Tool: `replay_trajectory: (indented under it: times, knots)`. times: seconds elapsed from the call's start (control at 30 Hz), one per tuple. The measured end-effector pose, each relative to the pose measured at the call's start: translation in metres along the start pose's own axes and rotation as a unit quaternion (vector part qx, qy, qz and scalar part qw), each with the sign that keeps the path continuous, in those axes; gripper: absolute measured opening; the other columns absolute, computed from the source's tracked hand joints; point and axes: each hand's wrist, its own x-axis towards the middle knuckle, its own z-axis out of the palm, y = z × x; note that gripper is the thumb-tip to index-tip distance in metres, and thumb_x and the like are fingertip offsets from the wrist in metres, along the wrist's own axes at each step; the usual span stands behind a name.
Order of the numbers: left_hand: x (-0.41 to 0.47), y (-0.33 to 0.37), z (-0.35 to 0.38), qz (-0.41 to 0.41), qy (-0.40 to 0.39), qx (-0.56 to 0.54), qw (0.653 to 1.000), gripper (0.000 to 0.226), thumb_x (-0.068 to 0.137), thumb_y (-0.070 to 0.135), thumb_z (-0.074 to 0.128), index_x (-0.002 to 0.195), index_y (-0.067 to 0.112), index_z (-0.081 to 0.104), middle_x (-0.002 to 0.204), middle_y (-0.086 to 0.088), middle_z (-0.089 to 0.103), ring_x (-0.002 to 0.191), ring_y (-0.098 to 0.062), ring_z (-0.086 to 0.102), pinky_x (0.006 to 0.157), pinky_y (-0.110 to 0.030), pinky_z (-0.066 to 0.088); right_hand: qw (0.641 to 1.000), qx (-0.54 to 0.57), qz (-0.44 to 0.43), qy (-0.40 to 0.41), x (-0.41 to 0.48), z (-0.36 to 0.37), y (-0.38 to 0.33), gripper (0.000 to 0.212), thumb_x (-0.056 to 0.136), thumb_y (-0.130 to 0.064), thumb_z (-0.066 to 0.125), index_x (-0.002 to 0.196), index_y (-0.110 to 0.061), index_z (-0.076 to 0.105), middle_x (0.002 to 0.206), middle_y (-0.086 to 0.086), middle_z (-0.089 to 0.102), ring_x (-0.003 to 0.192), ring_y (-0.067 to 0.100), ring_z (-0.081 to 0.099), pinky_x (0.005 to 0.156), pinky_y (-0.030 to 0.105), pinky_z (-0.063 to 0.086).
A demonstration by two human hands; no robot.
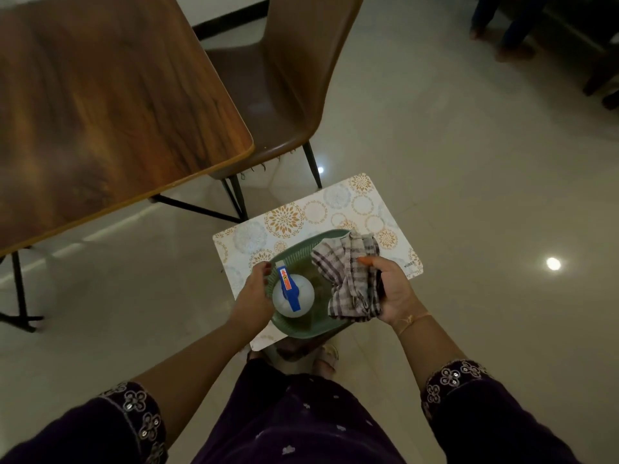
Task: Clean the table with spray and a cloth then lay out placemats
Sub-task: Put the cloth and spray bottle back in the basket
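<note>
Bottle upright, just right of the left hand

We see the spray bottle [293,296] standing in the green basket [301,330], its long axis pointing up at us and its blue trigger bar running near to far. The left hand [256,286] is closer. Its fingers are curled over the basket's left rim, just beside the bottle. The right hand [395,293] is bunched around the checked cloth [345,272] at the right rim, so it is already taken. A floral placemat [301,212] lies beneath the basket, though we cannot tell what supports it. The wooden table [100,95] is far left, well apart. We judge the bottle is best taken from above, by the neck, with the left hand reaching rightward.
</note>
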Motion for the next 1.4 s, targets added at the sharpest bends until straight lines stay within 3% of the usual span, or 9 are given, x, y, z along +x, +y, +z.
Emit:
replay_trajectory:
  times: [0.2,0.4,0.53,0.67,0.77,0.93,1.07,1.3,1.4]
  knots:
    - [-0.021,0.044,-0.021,0.066,0.212,-0.046,0.974,0.035,0.089,0.005,0.051,0.121,0.018,0.048,0.110,0.004,0.054,0.102,-0.012,0.055,0.078,-0.020,0.047,0.999,0.009,-0.027,-0.029,-0.017,0.021,-0.016,0.034,0.094,-0.012,0.045,0.120,0.004,0.060,0.113,0.023,0.066,0.096,0.036,0.065,0.089,0.049,0.053]
    - [-0.047,0.093,-0.019,0.210,-0.024,0.050,0.976,0.067,0.073,0.058,0.065,0.128,0.027,0.042,0.120,0.015,0.045,0.109,0.002,0.040,0.092,-0.016,0.035,1.000,0.014,0.017,-0.008,-0.026,0.036,-0.020,0.035,0.096,-0.008,0.034,0.087,0.009,0.064,0.077,0.023,0.071,0.064,0.031,0.071,0.055,0.040,0.059]
    - [-0.042,0.091,-0.018,0.222,-0.046,0.118,0.967,0.080,0.073,0.040,0.076,0.138,0.018,0.036,0.138,0.003,0.043,0.124,-0.010,0.037,0.101,-0.019,0.025,0.997,0.025,0.050,-0.046,-0.027,0.031,-0.012,0.048,0.097,-0.011,0.034,0.072,0.010,0.069,0.074,0.021,0.069,0.066,0.030,0.070,0.058,0.035,0.059]
    - [-0.035,0.097,-0.022,0.229,-0.068,0.083,0.968,0.039,0.083,0.023,0.069,0.120,0.014,0.058,0.121,0.003,0.057,0.106,-0.003,0.047,0.085,-0.009,0.032,0.992,0.009,0.087,-0.089,-0.033,0.026,-0.007,0.040,0.097,-0.016,0.037,0.084,0.010,0.066,0.084,0.022,0.068,0.074,0.030,0.069,0.068,0.035,0.059]
    - [-0.035,0.103,-0.022,0.172,-0.084,0.011,0.981,0.021,0.092,0.018,0.055,0.112,0.016,0.062,0.101,0.005,0.063,0.092,-0.005,0.057,0.078,-0.018,0.044,0.991,-0.045,0.094,-0.087,-0.039,0.016,-0.008,0.050,0.100,-0.037,0.037,0.110,0.006,0.061,0.104,0.024,0.065,0.096,0.033,0.062,0.081,0.043,0.056]
    - [-0.029,0.117,-0.027,0.015,-0.037,-0.170,0.985,0.037,0.097,0.039,0.041,0.125,0.018,0.052,0.125,-0.004,0.059,0.114,-0.022,0.055,0.101,-0.044,0.044,0.971,-0.229,0.061,0.004,-0.034,-0.009,-0.016,0.079,0.092,-0.069,0.028,0.122,-0.001,0.055,0.112,0.018,0.065,0.106,0.033,0.060,0.088,0.042,0.048]
    - [-0.021,0.124,-0.031,-0.047,-0.047,-0.244,0.967,0.041,0.097,0.042,0.038,0.130,0.020,0.050,0.131,-0.003,0.055,0.119,-0.022,0.052,0.105,-0.045,0.040,0.978,-0.194,-0.064,-0.050,-0.022,-0.004,-0.012,0.068,0.093,-0.066,0.028,0.136,-0.015,0.044,0.140,0.013,0.049,0.131,0.027,0.042,0.112,0.051,0.023]
    - [-0.012,0.132,-0.034,-0.103,-0.118,-0.282,0.946,0.024,0.096,0.037,0.044,0.107,0.020,0.058,0.111,-0.002,0.064,0.101,-0.018,0.060,0.084,-0.034,0.050,0.965,-0.169,-0.076,-0.185,-0.017,0.020,0.000,0.057,0.082,-0.053,0.060,0.130,-0.025,0.054,0.131,0.008,0.060,0.122,0.027,0.054,0.102,0.048,0.043]
    - [-0.013,0.132,-0.036,-0.072,-0.163,-0.196,0.964,0.036,0.083,0.027,0.067,0.116,0.021,0.053,0.126,-0.010,0.057,0.112,-0.025,0.056,0.094,-0.044,0.048,0.969,-0.178,-0.108,-0.136,-0.016,0.009,-0.004,0.087,0.076,-0.029,0.070,0.149,-0.028,0.022,0.145,0.012,0.042,0.121,0.029,0.049,0.095,0.046,0.046]
